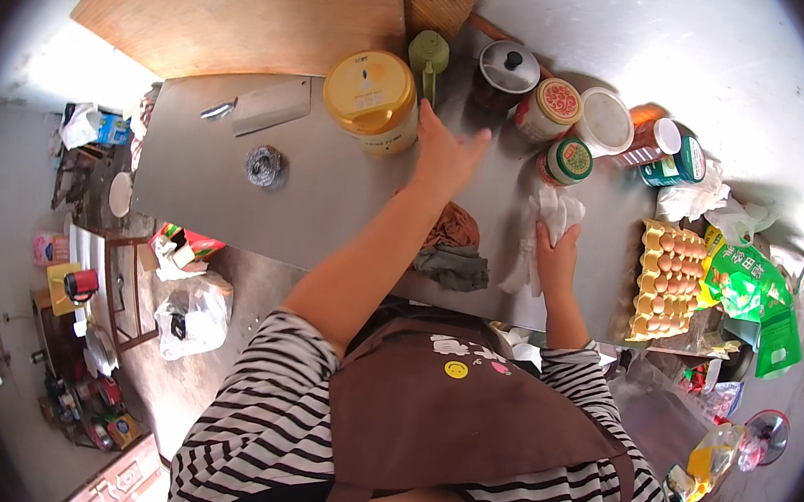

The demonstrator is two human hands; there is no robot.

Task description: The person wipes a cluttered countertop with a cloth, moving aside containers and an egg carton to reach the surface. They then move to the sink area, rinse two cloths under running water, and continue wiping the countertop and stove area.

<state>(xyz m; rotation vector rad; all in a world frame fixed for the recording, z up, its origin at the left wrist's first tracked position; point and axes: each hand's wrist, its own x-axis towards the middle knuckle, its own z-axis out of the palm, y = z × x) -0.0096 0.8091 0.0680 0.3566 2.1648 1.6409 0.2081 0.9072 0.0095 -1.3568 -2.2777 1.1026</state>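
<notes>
My left hand (446,151) is over the grey countertop (348,210) with its fingers apart, close to the green handled container (430,56) and the large yellow-lidded tub (370,98). Whether a fingertip touches the green container's handle I cannot tell. My right hand (557,257) grips a crumpled white cloth (556,211), part of which hangs down beside it. Between my forearms lie a reddish-brown cloth (456,227) and a dark grey cloth (454,266), both bunched up. A small green-lidded jar (569,159) stands just beyond the white cloth.
Along the wall stand a glass-lidded pot (509,70), a red-patterned jar (549,110), a white-lidded tub (605,122) and other jars. A cleaver (271,107) and steel wool (264,166) lie left. An egg tray (668,281) is at the right, a wooden board (251,8) behind.
</notes>
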